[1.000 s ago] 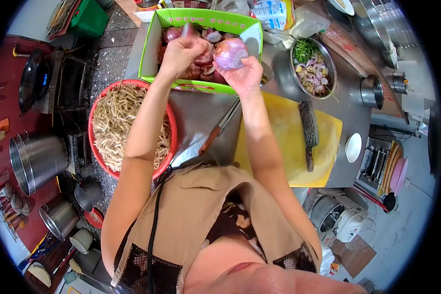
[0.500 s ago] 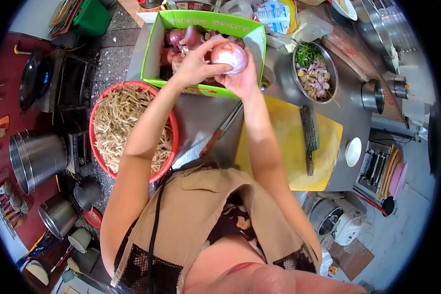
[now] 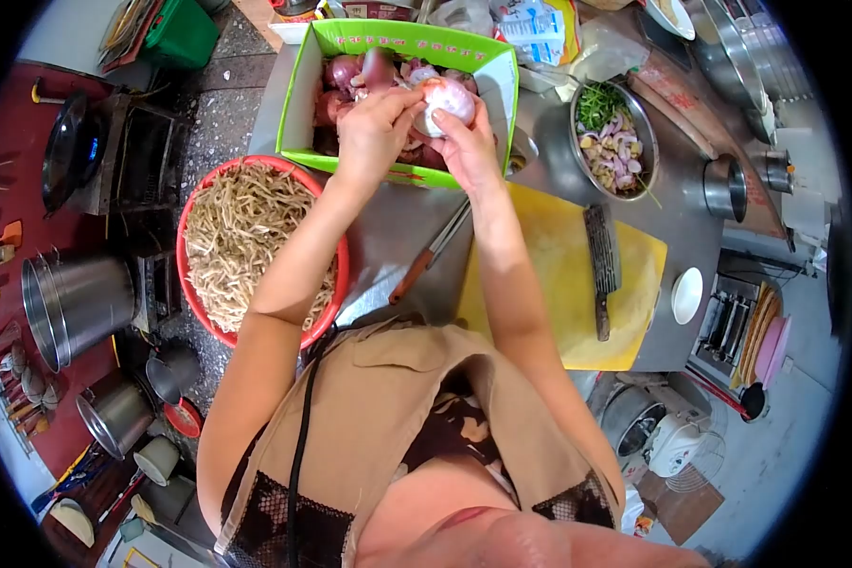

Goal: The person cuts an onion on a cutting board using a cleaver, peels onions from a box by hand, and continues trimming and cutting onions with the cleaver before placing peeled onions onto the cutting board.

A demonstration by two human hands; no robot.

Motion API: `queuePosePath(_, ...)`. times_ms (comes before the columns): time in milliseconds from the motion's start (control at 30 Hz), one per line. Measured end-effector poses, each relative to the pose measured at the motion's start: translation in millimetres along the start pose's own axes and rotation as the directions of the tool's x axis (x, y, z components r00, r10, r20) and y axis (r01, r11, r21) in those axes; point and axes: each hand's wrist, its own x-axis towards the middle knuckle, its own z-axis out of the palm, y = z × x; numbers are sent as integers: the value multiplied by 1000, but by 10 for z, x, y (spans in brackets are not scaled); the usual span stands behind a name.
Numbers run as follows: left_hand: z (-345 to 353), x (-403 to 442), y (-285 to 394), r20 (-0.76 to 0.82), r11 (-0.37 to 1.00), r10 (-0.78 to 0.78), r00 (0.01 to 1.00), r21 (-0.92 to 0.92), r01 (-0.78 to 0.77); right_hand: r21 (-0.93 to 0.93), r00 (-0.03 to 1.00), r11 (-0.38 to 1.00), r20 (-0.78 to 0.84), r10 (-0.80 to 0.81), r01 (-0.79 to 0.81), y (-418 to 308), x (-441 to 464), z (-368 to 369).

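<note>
A pale purple onion (image 3: 448,102) is held over the green-edged cardboard box (image 3: 303,114). My right hand (image 3: 466,147) grips it from below and the right, the thumb lying across its front. At its left side, the bent fingers of my left hand (image 3: 374,133) are pinched together against the onion; whether a strip of skin is between them I cannot make out. Several red onions (image 3: 343,70) and loose skins lie in the box beneath the hands.
A red basin (image 3: 341,275) of pale, thin strips stands left. On the steel table are a knife (image 3: 417,270), a yellow cutting board (image 3: 530,284) bearing a cleaver (image 3: 600,251), a white bowl (image 3: 687,295), and a steel bowl (image 3: 649,128) of cut onion and greens.
The fingers of my left hand have drawn in from around the onion to a pinch at its side. My right hand has turned, its thumb now across the front.
</note>
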Motion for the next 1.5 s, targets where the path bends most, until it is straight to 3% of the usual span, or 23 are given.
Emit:
queuePosePath(100, 20, -21, 19, 52, 991, -26, 998, 131, 19, -71, 999, 997, -43, -17, 14, 50, 5, -40)
queuePosePath(167, 24, -12, 15, 83, 976, -65, 994, 212, 46, -239, 996, 971, -90, -14, -9, 89, 18, -97)
queuePosePath(233, 3, 39, 24, 112, 953, -77, 991, 301, 40, -210, 995, 978, -101, -20, -2, 73, -9, -32)
queuePosePath(300, -27, 142, -51, 52, 993, -113, 992, -12, 114, -184, 993, 983, -111, -28, 7, 61, 10, -26)
queuePosePath(367, -132, 234, -62, 197, 872, -435, 879, -153, 465, -168, 998, 984, -19, -68, 64, 83, 30, -91)
queuePosePath(500, -110, 246, -787, 292, 741, -524, 800, -307, 597, -47, 1000, 999, 20, 24, -23, -7, -2, -60)
queuePosePath(567, -182, 255, -883, 251, 854, -520, 816, 154, 497, 34, 997, 998, 59, 52, -54, -43, -34, -61)
queuePosePath(600, -193, 189, -940, 250, 855, -519, 817, 152, 496, 32, 997, 998, 61, 51, -53, -42, -43, -69)
queuePosePath(633, -197, 94, -975, 192, 891, -316, 929, 396, 221, 14, 996, 997, 48, 70, -70, -36, -40, -83)
queuePosePath(667, -190, 16, -1015, 195, 786, -82, 977, 616, -57, -4, 995, 996, 35, 88, -88, -37, -24, -96)
queuePosePath(700, -201, 36, -893, 194, 786, -80, 978, 615, -58, -4, 996, 996, 36, 86, -86, -37, -4, -90)
queuePosePath(733, -211, 98, -653, 144, 926, -102, 984, 374, 41, -47, 997, 997, 42, 62, -60, -24, 9, -80)
queuePosePath(767, -209, 138, -425, 105, 987, -141, 984, 98, 131, -89, 998, 995, 46, 41, -37, -1, 6, -79)
queuePosePath(800, -192, 138, -255, 82, 990, -127, 989, -47, 131, -87, 998, 995, 39, 47, -43, 28, -10, -89)
queuePosePath(833, -192, 124, -192, 78, 998, 52, 996, 25, -54, -125, 1000, 992, 15, 23, -21, 50, -5, -94)
queuePosePath(900, -147, 94, -77, 80, 991, 122, 989, 48, -126, -207, 999, 978, -24, -30, 24, 77, 31, -91)
queuePosePath(1033, -106, 50, -46, 107, 991, 59, 993, 110, -71, -341, 988, 929, 1, -156, 147, 145, 32, -78)
queuePosePath(1167, -109, 44, -6, 175, 977, 19, 984, 207, -56, -468, 983, 868, 6, -186, 167, 153, -1, -60)
queuePosePath(1267, -102, 80, -32, 142, 971, -4, 990, 236, -30, -628, 953, 737, 28, -302, 252, 232, 63, -144)
queuePosePath(1367, -117, 113, -121, 57, 976, -208, 976, -46, 211, -589, 944, 746, 95, -316, 309, 169, 2, -84)
queuePosePath(1433, -160, 137, -188, 201, 773, -556, 806, -229, 591, -533, 960, 803, 75, -268, 266, 161, -4, -88)
queuePosePath(1467, -133, 105, -333, 92, 855, -466, 880, -208, 475, -535, 961, 802, 74, -268, 265, 167, -5, -94)
queuePosePath(1500, -175, 119, -346, 88, 865, -493, 865, -53, 499, -493, 962, 831, 52, -269, 259, 178, 3, -100)
